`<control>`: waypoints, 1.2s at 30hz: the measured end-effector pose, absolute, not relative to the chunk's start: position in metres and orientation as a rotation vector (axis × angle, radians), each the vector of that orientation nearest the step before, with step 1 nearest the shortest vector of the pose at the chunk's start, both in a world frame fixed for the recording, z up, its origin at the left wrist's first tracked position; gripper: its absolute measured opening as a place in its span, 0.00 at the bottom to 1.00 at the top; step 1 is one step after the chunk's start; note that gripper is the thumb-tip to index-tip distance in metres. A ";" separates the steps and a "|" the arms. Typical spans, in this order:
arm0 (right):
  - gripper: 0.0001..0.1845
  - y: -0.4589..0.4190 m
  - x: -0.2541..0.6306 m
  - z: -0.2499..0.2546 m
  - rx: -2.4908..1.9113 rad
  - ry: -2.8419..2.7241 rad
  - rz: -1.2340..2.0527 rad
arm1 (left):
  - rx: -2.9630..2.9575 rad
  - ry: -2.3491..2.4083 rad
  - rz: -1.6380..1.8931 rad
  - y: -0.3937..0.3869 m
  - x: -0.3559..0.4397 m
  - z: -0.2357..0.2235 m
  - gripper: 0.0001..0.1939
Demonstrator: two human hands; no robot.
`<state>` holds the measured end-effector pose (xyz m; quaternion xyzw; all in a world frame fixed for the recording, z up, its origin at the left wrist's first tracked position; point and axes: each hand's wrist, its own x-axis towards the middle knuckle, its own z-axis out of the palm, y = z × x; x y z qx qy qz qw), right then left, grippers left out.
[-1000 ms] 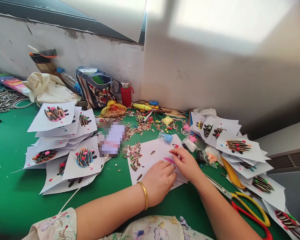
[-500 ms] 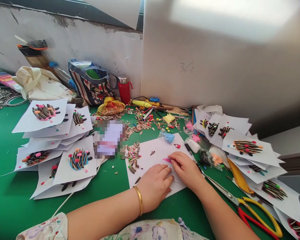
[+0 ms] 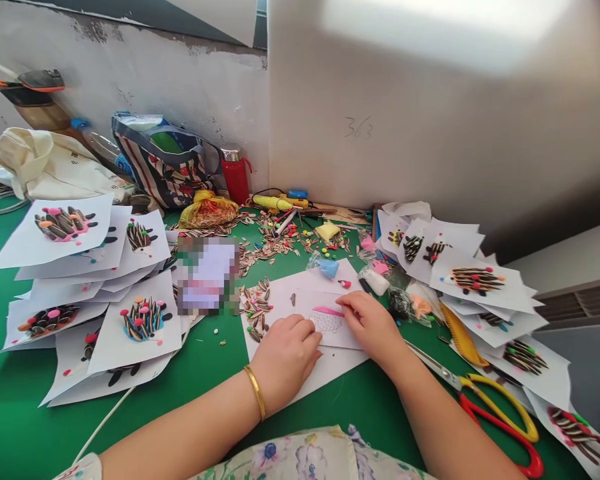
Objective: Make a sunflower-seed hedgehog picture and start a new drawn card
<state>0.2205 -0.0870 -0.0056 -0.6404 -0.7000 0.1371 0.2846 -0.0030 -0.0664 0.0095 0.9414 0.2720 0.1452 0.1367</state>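
Card (image 3: 343, 339) in play here, lying on the white sheet between the two hands, right in front of the person! Widest of all, the green desk (image 3: 205, 373) runs under everything, with a pile of seed-decorated pictures (image 3: 100, 243) over on the left and a second stack (image 3: 510, 320) across on the right. The sheet (image 3: 330, 367) sits in the middle, slightly askew, the card on top. Scissors (image 3: 500, 407), red and yellow handled, rest beside the right forearm. Now the left hand (image 3: 287, 360): fingers loosely bent, down at the card's left side; whether they grip anything, I can't tell. And the right hand (image 3: 373, 327), thumb and forefinger together at the end of the pink strip (image 3: 329, 311); pinching or only touching, I can't tell. Striped seeds (image 3: 255, 307) crowd the sheet's left edge, and one lone seed (image 3: 293, 299) lies above the card.
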 end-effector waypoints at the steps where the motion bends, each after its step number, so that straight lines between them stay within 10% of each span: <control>1: 0.12 -0.088 0.222 -0.004 -1.739 -1.875 0.379 | 2.732 0.793 0.395 -0.067 -0.003 0.010 0.07; 36: 0.08 -0.085 0.219 -0.007 -2.097 -2.093 -0.190 | 2.709 0.945 0.567 -0.064 -0.007 0.001 0.19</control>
